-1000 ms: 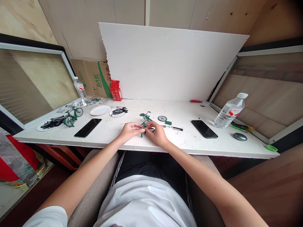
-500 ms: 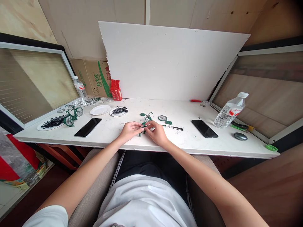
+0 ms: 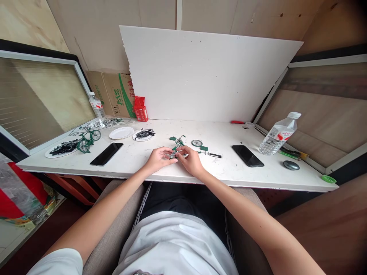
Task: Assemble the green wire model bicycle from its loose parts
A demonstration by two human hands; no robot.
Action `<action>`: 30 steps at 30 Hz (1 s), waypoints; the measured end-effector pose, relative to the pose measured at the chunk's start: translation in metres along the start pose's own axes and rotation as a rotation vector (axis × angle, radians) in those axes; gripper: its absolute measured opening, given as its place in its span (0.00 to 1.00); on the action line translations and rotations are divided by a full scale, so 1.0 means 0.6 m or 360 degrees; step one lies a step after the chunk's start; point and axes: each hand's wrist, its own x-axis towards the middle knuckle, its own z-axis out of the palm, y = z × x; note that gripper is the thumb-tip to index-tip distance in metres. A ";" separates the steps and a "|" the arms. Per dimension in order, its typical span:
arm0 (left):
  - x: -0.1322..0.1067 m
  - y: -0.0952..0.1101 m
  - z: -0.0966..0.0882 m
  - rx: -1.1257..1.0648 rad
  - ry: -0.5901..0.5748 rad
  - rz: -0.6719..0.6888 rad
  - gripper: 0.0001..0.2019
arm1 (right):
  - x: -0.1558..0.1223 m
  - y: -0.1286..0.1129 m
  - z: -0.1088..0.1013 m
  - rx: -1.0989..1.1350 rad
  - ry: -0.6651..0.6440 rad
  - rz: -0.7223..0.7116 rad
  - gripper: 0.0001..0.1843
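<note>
Near the front edge of the white table, a small green model bicycle frame (image 3: 179, 143) with handlebars is between my two hands. My left hand (image 3: 158, 159) is closed, with its fingertips on the frame's left side and a silver-grey part showing there. From the right, my right hand (image 3: 191, 160) pinches the same frame. My fingers hide much of its lower portion. Just right of the hands lie a spoked model wheel (image 3: 197, 143), a green rectangular piece (image 3: 204, 148) and a thin black-and-silver part (image 3: 215, 155). Another small green piece (image 3: 172, 138) lies behind the frame.
A complete green model bicycle (image 3: 88, 139) stands left beside a plate of black parts (image 3: 61, 149). Phones lie at left (image 3: 106, 154) and right (image 3: 247, 156). A tilted-looking water bottle (image 3: 279, 133) stands right, near a grey oval object (image 3: 291, 165). A white board (image 3: 212, 76) rises behind.
The bicycle frame has turned in my fingers, and its silver-grey part now shows between the hands. My left thumb has shifted lower, and the fingers have moved slightly.
</note>
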 end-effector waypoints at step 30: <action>0.007 -0.027 -0.003 0.0186 0.0062 0.0124 0.24 | -0.001 -0.009 -0.001 0.0033 0.0038 0.0039 0.11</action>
